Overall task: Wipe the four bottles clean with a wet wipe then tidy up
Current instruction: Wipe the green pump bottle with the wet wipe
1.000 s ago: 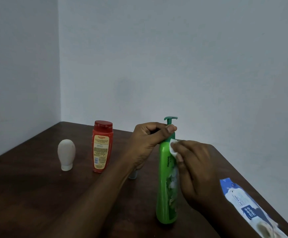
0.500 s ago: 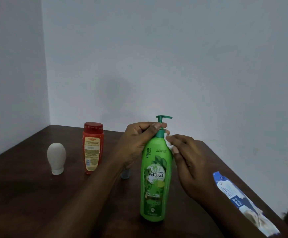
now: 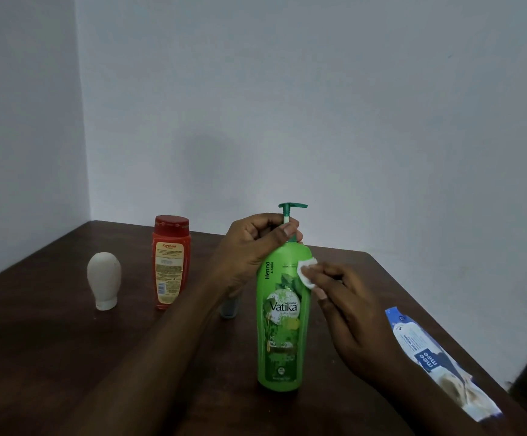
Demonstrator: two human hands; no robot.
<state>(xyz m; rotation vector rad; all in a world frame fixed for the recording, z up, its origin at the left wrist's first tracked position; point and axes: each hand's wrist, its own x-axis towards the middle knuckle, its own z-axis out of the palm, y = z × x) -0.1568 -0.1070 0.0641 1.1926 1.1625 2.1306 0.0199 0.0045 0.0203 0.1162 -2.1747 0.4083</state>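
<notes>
On the brown table the tall green bottle stands upright. The left hand curls round its neck below the pump; the right hand pinches a small white wipe against its shoulder.

green bottle: upright, pump top, centre
red bottle: upright, behind left
white bottle: cap-down, far left
wipe: on green bottle's shoulder

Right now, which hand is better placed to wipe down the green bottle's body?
Right. The right hand holds the wipe against the green bottle at its shoulder. The left hand grips the bottle's neck and seems to be steadying it upright.
</notes>
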